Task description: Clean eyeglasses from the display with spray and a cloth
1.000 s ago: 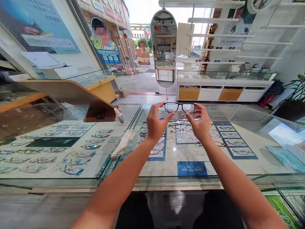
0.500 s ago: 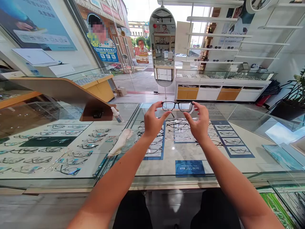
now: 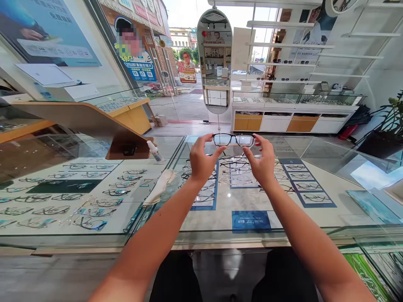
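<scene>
A pair of dark-rimmed eyeglasses [image 3: 233, 136] is held up above the glass counter, its lenses side by side and roughly level. My left hand [image 3: 202, 159] grips the left end of the frame between fingers and thumb. At the other end, my right hand [image 3: 263, 160] pinches the frame in the same way. Below the hands, several rows of eyeglasses [image 3: 234, 164] lie inside the display case. A white spray bottle [image 3: 155, 152] stands on the counter to the left, and a crumpled cream cloth [image 3: 160, 188] lies nearer to me.
The glass display counter [image 3: 201, 241] runs across in front of me. A wooden board-like stand [image 3: 94, 121] rises at left. Beyond the counter are an oval mirror [image 3: 214, 63] and a white cabinet [image 3: 277, 122]. A potted plant [image 3: 385, 134] stands at the far right.
The eyeglasses have shifted very slightly to the left and turned a little, so the temple arms show differently below the lenses. Both hands keep their hold.
</scene>
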Available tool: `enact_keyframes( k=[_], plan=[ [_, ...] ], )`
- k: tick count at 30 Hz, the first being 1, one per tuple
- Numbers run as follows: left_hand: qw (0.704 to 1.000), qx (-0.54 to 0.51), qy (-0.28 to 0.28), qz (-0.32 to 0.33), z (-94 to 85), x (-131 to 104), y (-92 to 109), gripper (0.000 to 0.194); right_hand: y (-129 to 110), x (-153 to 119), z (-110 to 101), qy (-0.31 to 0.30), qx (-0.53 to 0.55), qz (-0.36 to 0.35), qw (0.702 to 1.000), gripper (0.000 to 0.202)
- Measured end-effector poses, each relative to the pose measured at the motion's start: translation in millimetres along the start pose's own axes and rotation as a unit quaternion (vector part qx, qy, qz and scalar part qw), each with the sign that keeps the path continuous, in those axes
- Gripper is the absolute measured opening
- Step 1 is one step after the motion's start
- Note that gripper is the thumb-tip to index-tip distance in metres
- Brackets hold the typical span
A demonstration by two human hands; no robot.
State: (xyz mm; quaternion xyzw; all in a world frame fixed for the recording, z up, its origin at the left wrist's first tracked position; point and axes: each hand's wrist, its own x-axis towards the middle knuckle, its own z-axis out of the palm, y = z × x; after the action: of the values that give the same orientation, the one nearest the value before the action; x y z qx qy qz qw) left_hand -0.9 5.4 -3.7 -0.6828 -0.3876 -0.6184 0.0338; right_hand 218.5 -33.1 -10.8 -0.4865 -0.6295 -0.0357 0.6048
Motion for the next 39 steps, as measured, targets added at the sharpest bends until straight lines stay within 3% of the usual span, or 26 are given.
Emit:
enact_keyframes(
  k=[15, 39],
  plan=[
    [1.0, 0.007, 0.01, 0.028, -1.9, 0.4, 0.0, 0.059, 3.0, -1.7, 3.3, -0.024, 0.004, 0.029, 0.999, 0.062],
    [0.999, -0.032, -0.03, -0.026, 2.8, -0.1, -7.1, 0.062, -0.9, 0.6, -0.4, -0.002, 0.004, -0.002, 1.0, 0.058]
  ],
)
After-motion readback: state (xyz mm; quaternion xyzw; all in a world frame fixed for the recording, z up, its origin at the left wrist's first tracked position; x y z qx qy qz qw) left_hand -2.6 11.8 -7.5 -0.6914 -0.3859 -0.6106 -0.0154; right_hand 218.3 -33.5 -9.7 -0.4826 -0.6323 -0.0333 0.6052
